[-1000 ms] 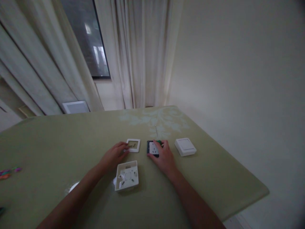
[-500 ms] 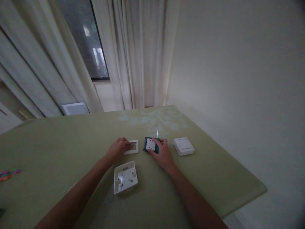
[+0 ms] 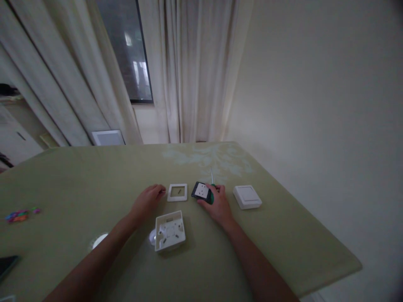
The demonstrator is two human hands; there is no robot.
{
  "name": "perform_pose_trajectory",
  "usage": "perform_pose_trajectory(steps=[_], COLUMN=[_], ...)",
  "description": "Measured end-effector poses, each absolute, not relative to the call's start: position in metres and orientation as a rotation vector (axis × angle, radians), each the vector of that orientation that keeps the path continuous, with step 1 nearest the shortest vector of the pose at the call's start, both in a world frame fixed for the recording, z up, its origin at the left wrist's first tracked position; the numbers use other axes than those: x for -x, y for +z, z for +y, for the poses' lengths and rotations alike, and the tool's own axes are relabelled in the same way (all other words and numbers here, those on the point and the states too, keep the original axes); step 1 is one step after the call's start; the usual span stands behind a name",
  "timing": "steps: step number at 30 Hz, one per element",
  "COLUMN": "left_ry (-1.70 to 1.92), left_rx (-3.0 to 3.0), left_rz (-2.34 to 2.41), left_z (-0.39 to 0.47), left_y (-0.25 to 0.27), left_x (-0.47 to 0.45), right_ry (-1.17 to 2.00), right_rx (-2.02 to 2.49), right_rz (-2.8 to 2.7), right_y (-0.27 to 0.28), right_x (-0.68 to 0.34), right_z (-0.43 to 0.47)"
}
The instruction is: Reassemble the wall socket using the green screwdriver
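Note:
My right hand (image 3: 219, 208) grips a wall socket insert (image 3: 202, 191) with a white face and dark frame. The same hand also holds a screwdriver (image 3: 213, 178), its green handle partly hidden by the fingers and its shaft pointing away. My left hand (image 3: 148, 201) is pinched closed just left of a white cover frame (image 3: 185, 193); a tiny pale glint shows at its fingertips, too small to name. Inside the frame's opening lies a small screw (image 3: 179, 191). Nearer to me, between my forearms, an open white mounting box (image 3: 171, 231) sits with its hollow side up.
A closed white switch box (image 3: 247, 197) stands right of my right hand. Small colourful pieces (image 3: 19, 216) and a dark flat object (image 3: 6, 265) lie far left. A round white thing (image 3: 100, 240) is partly under my left forearm. The wall borders the table's right side.
My left hand has moved left off the cover frame, which now shows whole. The socket insert has tilted slightly in my right hand. The view has shifted a little left.

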State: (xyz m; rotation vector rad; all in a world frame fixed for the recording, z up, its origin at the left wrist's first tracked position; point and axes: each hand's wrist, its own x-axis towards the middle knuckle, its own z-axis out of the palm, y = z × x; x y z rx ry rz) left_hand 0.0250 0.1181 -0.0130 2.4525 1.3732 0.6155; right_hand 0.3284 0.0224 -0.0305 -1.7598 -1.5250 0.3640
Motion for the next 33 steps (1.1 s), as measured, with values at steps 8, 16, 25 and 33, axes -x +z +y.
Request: perform_pose_trajectory(steps=[8, 16, 25, 33], left_ry=[0.8, 0.87, 0.911, 0.906], left_rx=[-2.338, -2.246, -2.201, -2.235], left_rz=[1.402, 1.338, 1.323, 1.302], left_z=[0.086, 0.088, 0.087, 0.083], left_y=[-0.038, -0.037, -0.039, -0.039], left_x=[0.005, 0.006, 0.007, 0.004], right_ry=[0.376, 0.405, 0.427, 0.438], right_rx=[1.738, 1.713, 1.68, 1.687], right_rz=[-1.565, -1.608, -1.672, -1.72], right_y=[-0.029, -0.033, -0.033, -0.029], right_x=[-0.329, -0.334, -0.339, -0.339], right_z=[0.021, 0.024, 0.024, 0.018])
